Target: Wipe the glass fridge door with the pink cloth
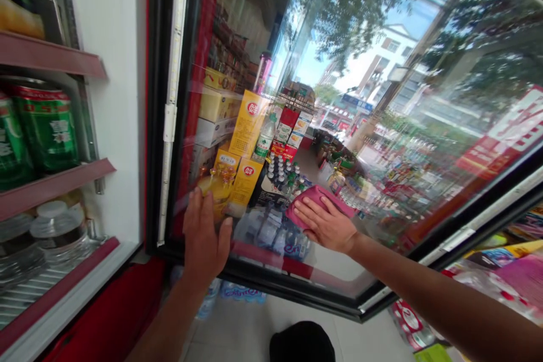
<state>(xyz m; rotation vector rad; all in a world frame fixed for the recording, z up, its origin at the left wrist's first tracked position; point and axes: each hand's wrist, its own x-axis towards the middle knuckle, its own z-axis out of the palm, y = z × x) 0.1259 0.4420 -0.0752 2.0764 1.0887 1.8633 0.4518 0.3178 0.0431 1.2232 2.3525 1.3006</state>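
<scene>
A glass door (pixel 339 271) with a black frame stands swung open in front of me. My right hand (pixel 328 223) holds a folded pink cloth (pixel 307 195) flat against the inner side of the glass, low and near its middle. The palm and fingers cover part of the cloth. To the left, my left hand (pixel 207 237) has its fingers stretched and thumb apart, at the lower left of the pane. It holds nothing and appears to rest on the glass.
Left of the door, the fridge's shelves hold green cans (pixel 44 127) and clear bottles (pixel 57 226). Through the glass show yellow boxes (pixel 246 130), bottles and a street. Packaged water (pixel 244 292) stands on the floor beneath the door; packaged goods (pixel 411 322) lie at right.
</scene>
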